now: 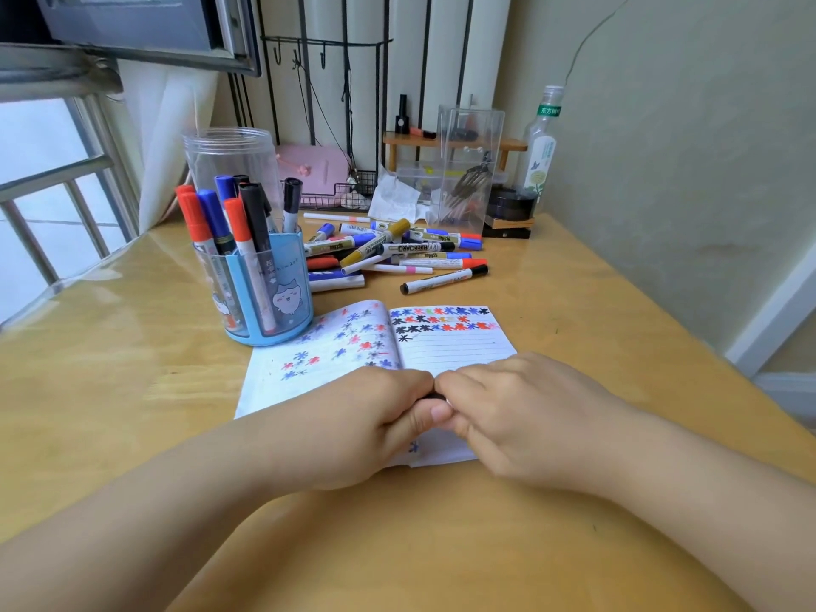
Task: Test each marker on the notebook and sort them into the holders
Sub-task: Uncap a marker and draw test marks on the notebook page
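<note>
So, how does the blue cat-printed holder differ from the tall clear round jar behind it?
The blue cat-printed holder is low and coloured; the tall clear round jar is higher and see-through. The holder has red, blue and black markers standing in it; whether the jar holds any I cannot tell. Both stand upright on the wooden table.

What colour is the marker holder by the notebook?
Light blue holder, clear panels, cartoon cat print; head view.

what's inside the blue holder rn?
The blue holder holds upright capped markers: red caps, blue caps and black caps. Barrels show through its clear wall; the exact count and the holder's bottom are hidden.
</note>
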Demonstrator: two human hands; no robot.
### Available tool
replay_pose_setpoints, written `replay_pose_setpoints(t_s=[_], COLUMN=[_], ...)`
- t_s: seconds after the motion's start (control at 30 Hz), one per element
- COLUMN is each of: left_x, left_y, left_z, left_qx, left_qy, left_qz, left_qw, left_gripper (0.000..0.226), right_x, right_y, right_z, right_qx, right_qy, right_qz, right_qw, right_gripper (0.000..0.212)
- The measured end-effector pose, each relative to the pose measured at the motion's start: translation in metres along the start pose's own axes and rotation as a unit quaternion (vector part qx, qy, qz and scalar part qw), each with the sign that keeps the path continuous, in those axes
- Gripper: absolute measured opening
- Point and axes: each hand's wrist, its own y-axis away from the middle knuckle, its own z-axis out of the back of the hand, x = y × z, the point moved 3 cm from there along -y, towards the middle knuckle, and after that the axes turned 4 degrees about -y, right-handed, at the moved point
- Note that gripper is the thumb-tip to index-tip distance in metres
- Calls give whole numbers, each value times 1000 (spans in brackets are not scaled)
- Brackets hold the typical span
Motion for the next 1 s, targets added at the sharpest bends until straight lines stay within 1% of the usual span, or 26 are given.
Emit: replay_pose_setpoints(t_s=[0.07,0.17,0.23,0.3,0.33,0.37,0.4,0.43,0.47,0.5,0.53,0.6,0.63,0.67,0.7,0.73,0.8,0.87,1.0], left_x=[1,2,2,5,6,7,6,5,3,2,2,4,5,9,12,15,16,16,14], left_y=[-1,-3,-2,-2,-1,0,1,3,5,7,9,10,9,8,6,5,4,4,2], left_z=[1,2,5,7,7,6,6,5,5,6,7,10,11,11,9,7,7,10,9], left_qx=[-3,-10,-25,-40,-41,-39,-42,-45,-39,-35,-30,-30,-35,-37,-32,-21,-7,0,-32], left_qy=[-6,-25,-41,-55,-65,-84,-116,-157,-191,-211,-214,-183,-162,-135,-111,-92,-70,-54,-112], left_qz=[-4,-4,-5,-2,2,2,-13,-37,-55,-68,-75,-78,-76,-65,-48,-32,-13,8,1], left_qw=[1000,1000,999,998,997,996,992,986,979,974,973,980,983,988,992,995,997,999,993], left_gripper=[46,39,37,37,39,41,40,37,33,32,33,36,38,41,44,48,48,41,38], right_x=[-2,-3,-2,2,3,2,-3,-6,-8,-10,-9,-4,-1,1,1,1,-3,-6,-2], right_y=[-1,0,-2,-5,-8,-12,-14,-13,-10,-7,-5,-6,-6,-6,-6,-5,-2,0,-9], right_z=[-1,-2,-5,-5,-3,0,3,6,9,12,14,13,8,5,1,-2,-5,-9,-5], right_qx=[3,-20,-29,-23,2,52,108,185,240,267,269,256,235,196,155,125,27,-24,-37], right_qy=[-10,-9,-3,17,11,-22,-85,-183,-269,-318,-324,-243,-170,-85,2,55,89,102,86], right_qz=[4,14,-5,-36,-55,-76,-97,-131,-163,-176,-175,-157,-136,-104,-63,-39,-6,0,-19], right_qw=[1000,1000,1000,999,998,995,986,956,918,892,890,922,947,971,986,990,996,995,995], right_gripper=[24,22,25,27,27,26,26,27,26,25,24,26,27,27,27,26,22,24,28])
